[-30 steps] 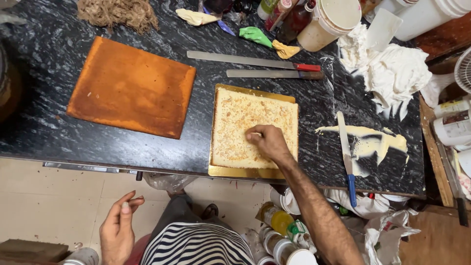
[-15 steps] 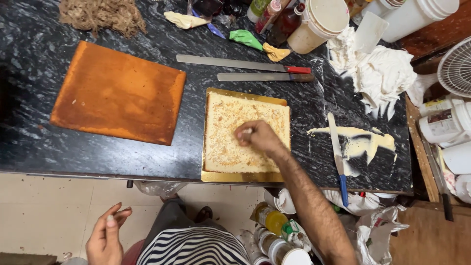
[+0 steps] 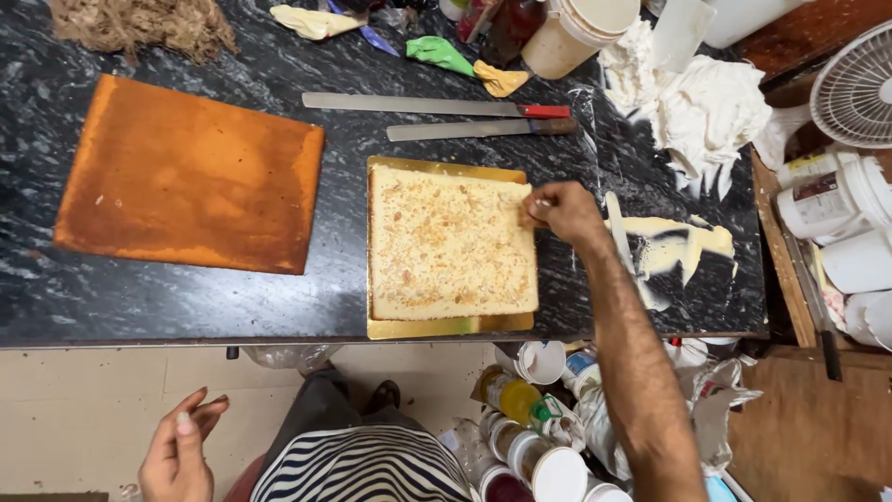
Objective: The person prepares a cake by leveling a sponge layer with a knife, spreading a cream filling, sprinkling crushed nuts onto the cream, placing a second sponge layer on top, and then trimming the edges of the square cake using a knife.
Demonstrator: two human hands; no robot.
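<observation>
Head view: moved since a second ago, from the middle of the pale crumb-topped rectangular sponge sheet on its gold board to the sheet's 2 o'clock corner. Reads as working outward across the crumb layer. Right hand curled, fingertips pinched, possibly on crumbs. Left hand loosely open, empty, at 7 o'clock below the black marble counter.

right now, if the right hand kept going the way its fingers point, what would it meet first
The right hand points left over the pale cake, its fingers at the cake's upper right edge. Going on, it would likely meet the crumb-strewn cake top first; its height above is unclear.
</observation>
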